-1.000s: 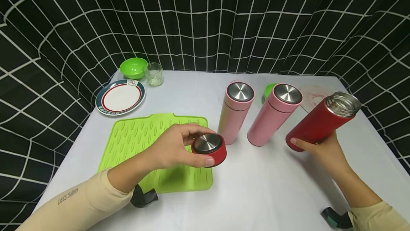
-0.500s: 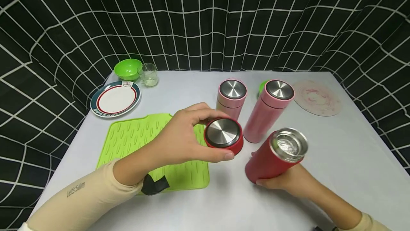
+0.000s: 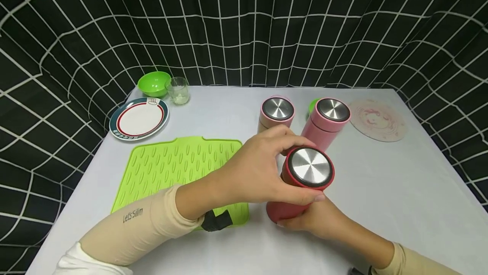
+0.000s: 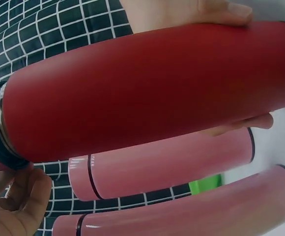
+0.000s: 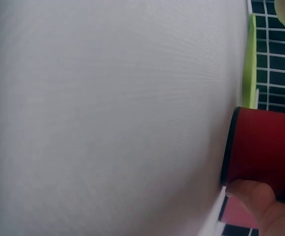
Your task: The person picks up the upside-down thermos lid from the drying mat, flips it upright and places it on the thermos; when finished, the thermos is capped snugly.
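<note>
My left hand (image 3: 263, 165) grips a red lid (image 3: 310, 167) with a shiny steel top, fingers behind and thumb in front. The lid is right at the mouth of a red thermos bottle (image 4: 152, 93); a thin steel ring shows between its black edge and the red body in the left wrist view. Low on the bottle, my right hand (image 3: 320, 220) grips it near the base. In the right wrist view, the bottle's dark-edged base (image 5: 228, 147) is close to the white tabletop. Behind my hands stand two pink thermos bottles, one left (image 3: 278, 109) and one right (image 3: 322, 133).
A lime-green ridged mat (image 3: 167, 165) lies under my left forearm. Farther back left are a plate (image 3: 139, 118), a green bowl (image 3: 153, 83) and a glass (image 3: 178, 93). A pinkish round disc (image 3: 377, 120) lies back right, and something green (image 3: 312, 104) peeks from behind the pink bottles.
My right hand has brought the red thermos bottle leftward to the middle. The left hand has moved right with the lid, which now covers the bottle's previously exposed steel mouth.
</note>
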The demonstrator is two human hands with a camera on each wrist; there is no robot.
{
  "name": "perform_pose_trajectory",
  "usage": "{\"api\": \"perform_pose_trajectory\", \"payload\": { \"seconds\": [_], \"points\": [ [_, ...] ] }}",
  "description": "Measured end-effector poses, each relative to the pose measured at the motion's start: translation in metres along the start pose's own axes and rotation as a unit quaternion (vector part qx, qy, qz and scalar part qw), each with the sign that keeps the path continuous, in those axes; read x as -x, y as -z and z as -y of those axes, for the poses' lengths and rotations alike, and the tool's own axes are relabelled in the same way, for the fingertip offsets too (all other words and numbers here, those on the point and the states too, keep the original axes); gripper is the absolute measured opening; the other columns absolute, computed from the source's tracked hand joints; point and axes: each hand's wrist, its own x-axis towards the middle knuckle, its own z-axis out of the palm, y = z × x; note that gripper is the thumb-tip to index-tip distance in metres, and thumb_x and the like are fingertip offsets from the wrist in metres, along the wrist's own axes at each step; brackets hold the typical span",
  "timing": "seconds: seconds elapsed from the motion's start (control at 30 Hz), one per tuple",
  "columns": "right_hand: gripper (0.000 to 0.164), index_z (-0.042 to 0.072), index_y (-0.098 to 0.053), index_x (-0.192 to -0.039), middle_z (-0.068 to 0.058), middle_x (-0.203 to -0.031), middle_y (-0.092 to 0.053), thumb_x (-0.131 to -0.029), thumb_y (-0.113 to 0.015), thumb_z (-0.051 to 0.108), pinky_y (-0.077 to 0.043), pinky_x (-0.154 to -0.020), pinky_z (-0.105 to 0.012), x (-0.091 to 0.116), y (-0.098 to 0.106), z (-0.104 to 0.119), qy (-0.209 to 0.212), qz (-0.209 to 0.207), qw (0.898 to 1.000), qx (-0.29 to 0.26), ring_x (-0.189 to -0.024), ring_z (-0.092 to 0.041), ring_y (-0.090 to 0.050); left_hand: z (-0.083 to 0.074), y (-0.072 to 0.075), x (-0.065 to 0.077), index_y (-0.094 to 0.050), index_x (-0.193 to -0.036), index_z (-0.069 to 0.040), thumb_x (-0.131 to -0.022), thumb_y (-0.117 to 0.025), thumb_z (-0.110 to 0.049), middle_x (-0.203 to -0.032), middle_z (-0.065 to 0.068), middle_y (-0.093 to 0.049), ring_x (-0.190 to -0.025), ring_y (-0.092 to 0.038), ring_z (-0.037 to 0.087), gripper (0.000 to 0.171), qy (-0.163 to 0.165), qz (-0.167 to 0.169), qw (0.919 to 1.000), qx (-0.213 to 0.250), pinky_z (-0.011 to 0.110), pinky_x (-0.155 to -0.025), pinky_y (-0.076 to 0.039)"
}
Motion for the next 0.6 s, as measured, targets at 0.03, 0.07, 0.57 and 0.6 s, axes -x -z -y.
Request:
{"api": "perform_pose_trajectory", "payload": {
  "seconds": [0.03,0.07,0.57,0.6],
  "points": [
    [0.064,0.025,-0.055,-0.119,0.01,-0.112,-0.061,-0.067,-0.092,0.031,-0.05,-0.085,-0.03,0.0,0.0,0.0,-0.002,-0.001,1.0,0.005,-0.099,-0.012,-0.059,0.0,-0.001,0.0,-0.067,-0.117,-0.024,-0.065,-0.09,-0.041,-0.101,-0.016,-0.053,-0.093,-0.05,-0.002,0.059,0.0,0.001,1.0,-0.006,0.024,-0.076,-0.05],
    [0.064,0.024,-0.055,-0.119,0.01,-0.112,-0.061,-0.067,-0.092,0.032,-0.05,-0.085,-0.03,0.0,0.0,0.001,0.001,-0.002,1.0,0.01,-0.099,-0.012,-0.059,0.0,-0.002,0.001,-0.067,-0.117,-0.024,-0.065,-0.09,-0.042,-0.102,-0.017,-0.053,-0.094,-0.05,-0.003,0.06,-0.001,-0.001,0.9999,-0.013,0.022,-0.077,-0.05],
    [0.048,0.023,-0.06,-0.106,0.006,-0.099,-0.065,-0.07,-0.09,0.013,-0.052,-0.076,-0.03,-0.007,0.0,0.002,0.051,0.022,0.997,-0.045,-0.086,-0.015,-0.062,0.015,-0.013,0.007,-0.055,-0.131,-0.014,-0.068,-0.089,-0.03,-0.114,-0.011,-0.061,-0.107,-0.052,0.0,0.074,-0.033,-0.018,0.9983,0.044,0.022,-0.089,-0.048],
    [0.049,0.023,-0.06,-0.106,0.006,-0.099,-0.065,-0.069,-0.09,0.013,-0.052,-0.076,-0.03,-0.007,-0.001,0.002,0.052,0.022,0.997,-0.048,-0.086,-0.015,-0.062,0.016,-0.014,0.008,-0.054,-0.132,-0.014,-0.068,-0.088,-0.03,-0.116,-0.01,-0.059,-0.108,-0.051,-0.001,0.074,-0.035,-0.015,0.9985,0.039,0.021,-0.091,-0.046]
  ]
}}
